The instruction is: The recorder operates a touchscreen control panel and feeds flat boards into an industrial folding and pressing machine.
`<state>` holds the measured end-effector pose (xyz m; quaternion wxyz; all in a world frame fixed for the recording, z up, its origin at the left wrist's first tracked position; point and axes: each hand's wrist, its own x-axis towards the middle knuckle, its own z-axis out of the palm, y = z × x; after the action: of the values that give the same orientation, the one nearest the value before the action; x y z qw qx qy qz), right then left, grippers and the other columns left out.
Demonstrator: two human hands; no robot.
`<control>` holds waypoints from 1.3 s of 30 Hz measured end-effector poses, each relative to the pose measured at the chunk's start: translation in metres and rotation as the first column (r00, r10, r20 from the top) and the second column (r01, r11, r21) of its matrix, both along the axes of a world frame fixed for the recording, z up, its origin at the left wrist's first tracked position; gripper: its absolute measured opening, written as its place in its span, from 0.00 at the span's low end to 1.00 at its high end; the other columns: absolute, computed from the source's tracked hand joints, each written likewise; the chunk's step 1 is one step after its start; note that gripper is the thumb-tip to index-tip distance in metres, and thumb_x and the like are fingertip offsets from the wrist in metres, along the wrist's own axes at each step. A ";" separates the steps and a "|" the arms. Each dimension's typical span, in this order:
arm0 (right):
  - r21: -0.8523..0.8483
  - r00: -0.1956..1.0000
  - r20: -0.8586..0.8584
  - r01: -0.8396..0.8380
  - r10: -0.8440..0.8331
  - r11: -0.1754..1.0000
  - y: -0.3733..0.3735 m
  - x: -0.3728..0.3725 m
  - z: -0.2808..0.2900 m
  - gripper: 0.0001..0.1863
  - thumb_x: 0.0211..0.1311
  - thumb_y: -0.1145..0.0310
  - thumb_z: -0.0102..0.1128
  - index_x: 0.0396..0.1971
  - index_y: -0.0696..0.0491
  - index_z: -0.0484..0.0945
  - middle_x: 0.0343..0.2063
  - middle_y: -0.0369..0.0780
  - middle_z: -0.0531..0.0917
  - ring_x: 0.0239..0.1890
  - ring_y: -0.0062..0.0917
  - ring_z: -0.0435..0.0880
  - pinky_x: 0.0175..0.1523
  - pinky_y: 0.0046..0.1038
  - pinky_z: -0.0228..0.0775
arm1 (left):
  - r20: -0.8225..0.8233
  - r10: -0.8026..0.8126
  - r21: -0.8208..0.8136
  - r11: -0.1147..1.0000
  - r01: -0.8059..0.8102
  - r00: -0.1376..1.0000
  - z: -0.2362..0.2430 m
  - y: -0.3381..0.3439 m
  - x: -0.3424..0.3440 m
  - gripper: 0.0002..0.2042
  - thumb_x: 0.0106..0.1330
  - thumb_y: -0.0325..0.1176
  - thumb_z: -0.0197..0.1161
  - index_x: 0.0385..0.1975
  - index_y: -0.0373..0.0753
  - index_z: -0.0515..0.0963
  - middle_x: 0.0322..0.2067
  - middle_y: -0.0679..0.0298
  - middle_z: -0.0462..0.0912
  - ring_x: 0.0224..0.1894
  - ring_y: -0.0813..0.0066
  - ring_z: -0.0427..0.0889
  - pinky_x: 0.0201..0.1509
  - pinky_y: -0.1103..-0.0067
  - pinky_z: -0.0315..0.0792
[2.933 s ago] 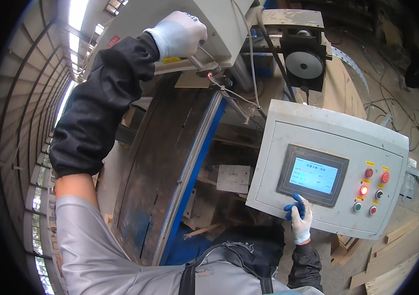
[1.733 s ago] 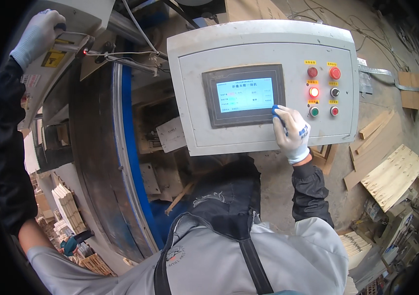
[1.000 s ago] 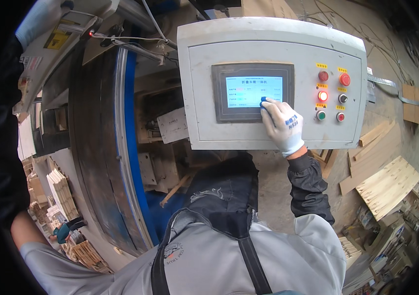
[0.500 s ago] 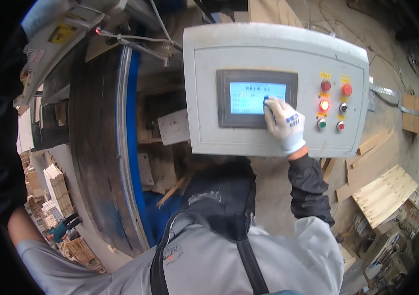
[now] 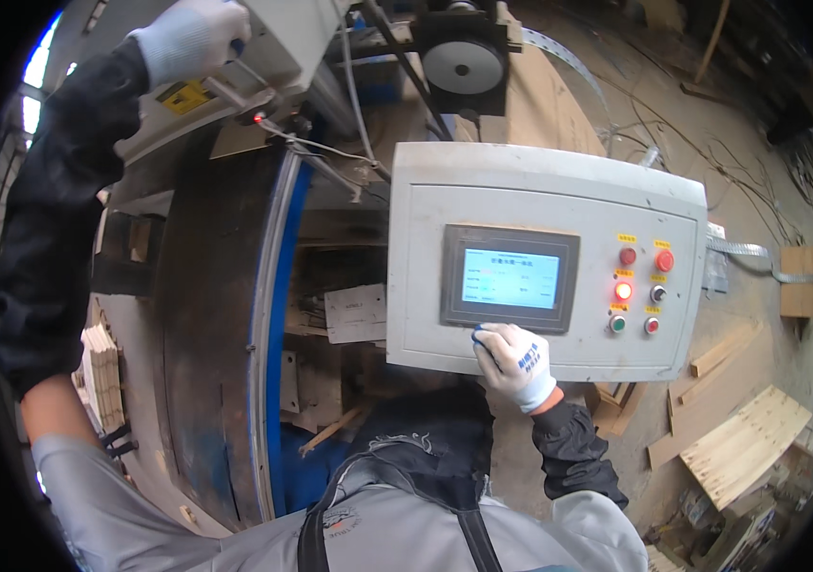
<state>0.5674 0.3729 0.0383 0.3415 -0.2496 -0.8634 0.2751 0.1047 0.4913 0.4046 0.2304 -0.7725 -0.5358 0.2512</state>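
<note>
A pale grey control box (image 5: 549, 195) stands in front of me, with a lit touchscreen (image 5: 511, 276) in a dark frame. Just under the screen's lower left edge is my right hand (image 5: 516, 367), in a white glove with blue fingertips. Its fingers are curled, and nothing shows in them. To the right of the screen are several push buttons, among them a lit red one (image 5: 624, 292). My left hand (image 5: 195, 40), gloved alike, is raised at the upper left beside a grey machine housing (image 5: 278, 33). Its fingers are bent closed; whatever they grip is hidden.
A long dark machine bed (image 5: 206, 353) with a blue-edged rail (image 5: 268, 334) runs along the left. Behind the box stands a round grey disc (image 5: 464, 67) on a black mount. Plywood sheets (image 5: 748, 446) and a flexible conduit (image 5: 745, 250) lie at the right. Thin cables (image 5: 330, 157) hang near the housing.
My right hand has come off the touchscreen and down below it. The left hand has come further into view. The control box now appears lower, and the screen shows a different page.
</note>
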 end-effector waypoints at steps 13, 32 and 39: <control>-0.156 0.999 0.000 0.046 -0.046 0.987 -0.025 0.008 -0.004 0.09 0.58 0.76 0.70 0.39 0.53 0.84 0.37 0.44 0.89 0.36 0.40 0.89 0.42 0.34 0.82 | -0.097 0.112 -0.056 0.992 -0.117 0.989 0.013 0.003 0.030 0.07 0.49 0.35 0.65 0.24 0.42 0.88 0.24 0.50 0.86 0.31 0.48 0.88 0.38 0.60 0.82; -0.179 0.761 -0.109 0.618 -0.639 0.766 0.026 0.124 0.005 0.07 0.69 0.79 0.62 0.45 0.59 0.83 0.33 0.43 0.86 0.33 0.31 0.86 0.42 0.30 0.79 | 0.188 -0.057 0.009 0.998 0.056 0.981 -0.014 0.025 -0.046 0.10 0.56 0.21 0.71 0.36 0.33 0.80 0.37 0.50 0.82 0.44 0.45 0.80 0.51 0.60 0.74; -0.304 0.744 -0.118 0.603 -0.657 0.738 0.019 0.128 0.010 0.08 0.70 0.79 0.61 0.46 0.61 0.84 0.38 0.44 0.89 0.37 0.28 0.88 0.46 0.29 0.80 | 0.131 -0.125 -0.015 0.992 0.128 0.983 -0.013 0.040 -0.051 0.10 0.57 0.23 0.72 0.37 0.34 0.81 0.34 0.52 0.82 0.42 0.47 0.81 0.47 0.61 0.75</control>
<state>0.6951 0.3916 0.0483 0.4734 -0.5370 -0.6427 0.2729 0.0541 0.5310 0.3918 0.2015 -0.8223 -0.4965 0.1916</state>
